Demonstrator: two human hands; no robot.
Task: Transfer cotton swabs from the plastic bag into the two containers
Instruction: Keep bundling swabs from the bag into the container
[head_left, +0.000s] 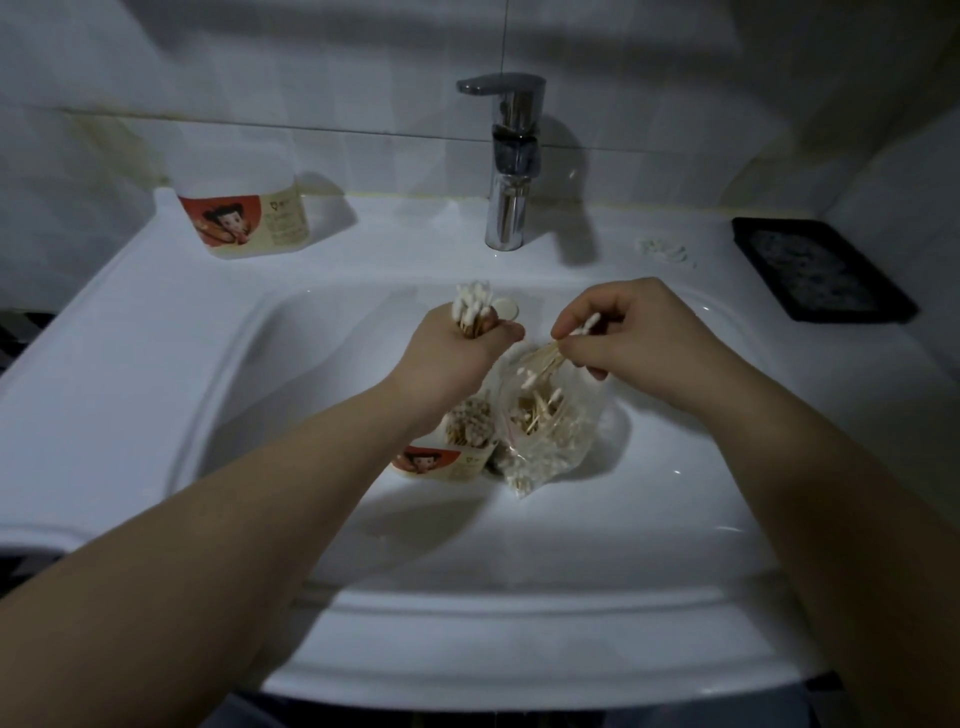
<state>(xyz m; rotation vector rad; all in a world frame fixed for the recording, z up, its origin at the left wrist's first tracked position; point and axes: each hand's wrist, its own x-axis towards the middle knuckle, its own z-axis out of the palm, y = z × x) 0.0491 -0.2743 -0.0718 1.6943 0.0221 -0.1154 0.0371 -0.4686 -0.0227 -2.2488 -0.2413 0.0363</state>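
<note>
One container (449, 460) (half under left forearm (332, 467)), faucet (511, 156), black tray (821, 267)

Bare forearms reach forward; hands near each other
Curled left hand (460, 358) grips swab bunch (471, 304); right hand (644, 338) pinches loose swabs (584, 327), fingers bent

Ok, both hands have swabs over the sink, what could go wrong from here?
The left hand has its grip on a thick bunch of swabs above the sink; loose ones could slip down into it.
The right hand pinches a few swabs at the mouth of the bag, which looks floppy and could tip and spill.
The container sits just beneath the left forearm and could be knocked over.
</note>
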